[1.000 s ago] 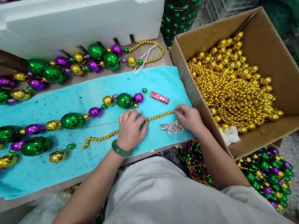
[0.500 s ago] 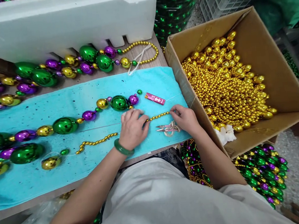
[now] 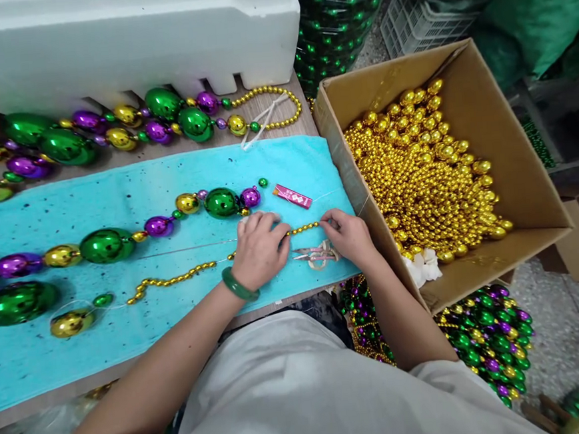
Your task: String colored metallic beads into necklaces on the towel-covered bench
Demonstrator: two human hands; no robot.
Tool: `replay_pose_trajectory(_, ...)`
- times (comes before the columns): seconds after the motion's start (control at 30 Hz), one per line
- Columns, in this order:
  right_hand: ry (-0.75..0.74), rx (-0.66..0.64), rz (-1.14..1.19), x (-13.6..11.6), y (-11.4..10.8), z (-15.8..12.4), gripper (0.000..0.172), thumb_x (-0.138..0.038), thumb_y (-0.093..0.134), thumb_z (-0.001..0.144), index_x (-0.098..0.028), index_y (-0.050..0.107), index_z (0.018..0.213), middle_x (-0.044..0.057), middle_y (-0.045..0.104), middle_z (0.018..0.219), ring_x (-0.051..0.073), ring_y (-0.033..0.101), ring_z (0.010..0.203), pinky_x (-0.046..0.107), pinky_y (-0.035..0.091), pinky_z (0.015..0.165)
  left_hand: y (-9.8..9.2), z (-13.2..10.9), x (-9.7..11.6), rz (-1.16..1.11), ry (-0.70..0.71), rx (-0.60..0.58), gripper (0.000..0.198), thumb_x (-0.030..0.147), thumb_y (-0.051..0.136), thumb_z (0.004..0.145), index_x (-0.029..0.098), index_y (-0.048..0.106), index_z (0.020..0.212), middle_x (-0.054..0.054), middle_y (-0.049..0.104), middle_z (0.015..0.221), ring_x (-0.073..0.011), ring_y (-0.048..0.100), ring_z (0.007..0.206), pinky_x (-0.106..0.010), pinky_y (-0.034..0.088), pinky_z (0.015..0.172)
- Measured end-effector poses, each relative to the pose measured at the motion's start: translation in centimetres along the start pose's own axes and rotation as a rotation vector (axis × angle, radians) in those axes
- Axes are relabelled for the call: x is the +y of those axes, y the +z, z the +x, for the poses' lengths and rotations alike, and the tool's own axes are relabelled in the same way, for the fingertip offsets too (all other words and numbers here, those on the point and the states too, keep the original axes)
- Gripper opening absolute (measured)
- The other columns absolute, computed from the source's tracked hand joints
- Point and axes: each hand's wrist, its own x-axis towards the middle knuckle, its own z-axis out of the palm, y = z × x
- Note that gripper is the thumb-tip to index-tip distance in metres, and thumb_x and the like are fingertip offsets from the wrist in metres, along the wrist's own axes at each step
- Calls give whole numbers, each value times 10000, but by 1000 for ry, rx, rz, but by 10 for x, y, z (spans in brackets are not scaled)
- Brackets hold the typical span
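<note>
A short strand of small gold beads (image 3: 304, 228) stretches between my two hands above the blue towel. My left hand (image 3: 260, 249), with a green bangle at the wrist, is closed on the strand's left part. My right hand (image 3: 347, 234) pinches its right end. More gold beads (image 3: 171, 280) trail out to the left of my left hand, on the same side as a loose green bead (image 3: 102, 300) and a big gold bead (image 3: 72, 322). Small scissors (image 3: 317, 253) lie beside my right hand, and a pink packet (image 3: 292, 196) lies beyond it.
A cardboard box (image 3: 525, 158) full of gold beads stands at the right. Strings of large green, purple and gold beads (image 3: 106, 245) lie on the blue towel (image 3: 176, 179). A white foam box (image 3: 120, 43) stands behind them. More bead strings (image 3: 490, 341) hang below at right.
The whole view has shifted a little, so most things sit further left. The gold bead strand is still held between both hands; a few more beads show left of my left hand.
</note>
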Motion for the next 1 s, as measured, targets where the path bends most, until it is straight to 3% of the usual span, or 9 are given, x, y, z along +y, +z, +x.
replay_pose_trajectory(0.2, 18, -12, 10, 1, 0, 1, 164, -329, 517, 866, -234, 648, 890, -14, 626, 657, 154, 549, 586, 246, 326, 557, -7, -14, -10, 62, -48, -17, 187, 238, 504, 845, 200, 655, 949, -125, 610, 1102, -321, 472, 1085, -489, 363, 866)
replay_pose_trajectory(0.33, 11, -2, -1, 1, 1, 2, 167, -328, 518, 865, -231, 650, 901, -18, 623, 652, 153, 545, 585, 248, 319, 561, -2, -1, 0, 30, -13, -11, 249, 287, 524, 846, 194, 635, 1048, -123, 601, 1104, -318, 468, 1083, -487, 354, 889)
replay_pose_trajectory(0.5, 6, -9, -18, 0, 0, 1, 169, -330, 518, 868, -235, 652, 907, -21, 630, 657, 150, 536, 578, 246, 314, 558, 8, 16, 14, 12, 12, -14, 178, 292, 521, 856, 216, 659, 939, -108, 605, 1081, -307, 476, 1042, -477, 353, 857)
replay_pose_trajectory(1.0, -10, -16, -21, 3, 2, 1, 170, -335, 512, 879, -244, 652, 910, -19, 620, 650, 160, 547, 596, 251, 302, 565, 5, 4, 2, 89, -33, 3, 166, 276, 522, 849, 229, 669, 910, -96, 617, 1080, -304, 484, 1048, -475, 357, 860)
